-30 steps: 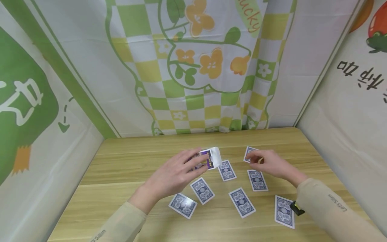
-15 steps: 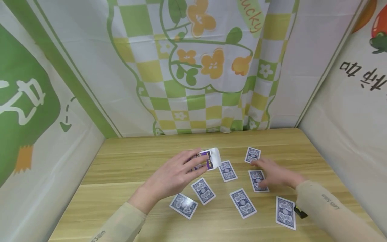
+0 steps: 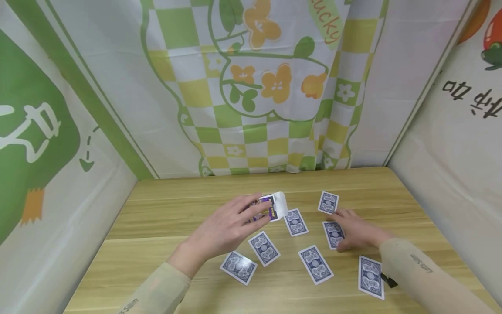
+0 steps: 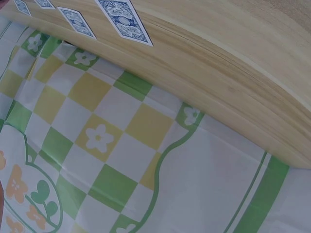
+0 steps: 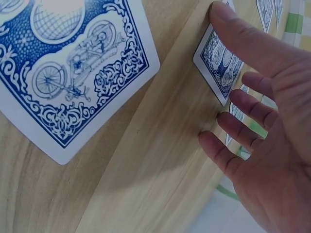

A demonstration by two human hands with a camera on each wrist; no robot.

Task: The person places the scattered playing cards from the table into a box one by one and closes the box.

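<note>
My left hand (image 3: pixel 227 226) holds a playing-card box (image 3: pixel 270 207), purple and yellow with its white flap sticking out to the right; the thumb is hidden. My right hand (image 3: pixel 358 231) reaches over a face-down, blue-backed playing card (image 3: pixel 331 235), its thumb at the card's near edge. In the right wrist view the same hand (image 5: pixel 267 126) has its fingers spread and apart from the thumb, beside that card (image 5: pixel 221 63). Just beyond its fingertips lies another playing card (image 3: pixel 327 202). The left wrist view shows neither the left hand's fingers nor the box clearly.
More face-down cards lie scattered: one by the box flap (image 3: pixel 296 222), others nearer, such as a left card (image 3: pixel 238 267), a middle card (image 3: pixel 315 264) and a right card (image 3: pixel 370 277) by the right sleeve. A checkered curtain (image 3: pixel 255 148) hangs behind the wooden table (image 3: pixel 176 209).
My right hand has drawn back from the far right card toward the card nearer me, its fingers opening out from a pinched shape. The left hand and box stay put.
</note>
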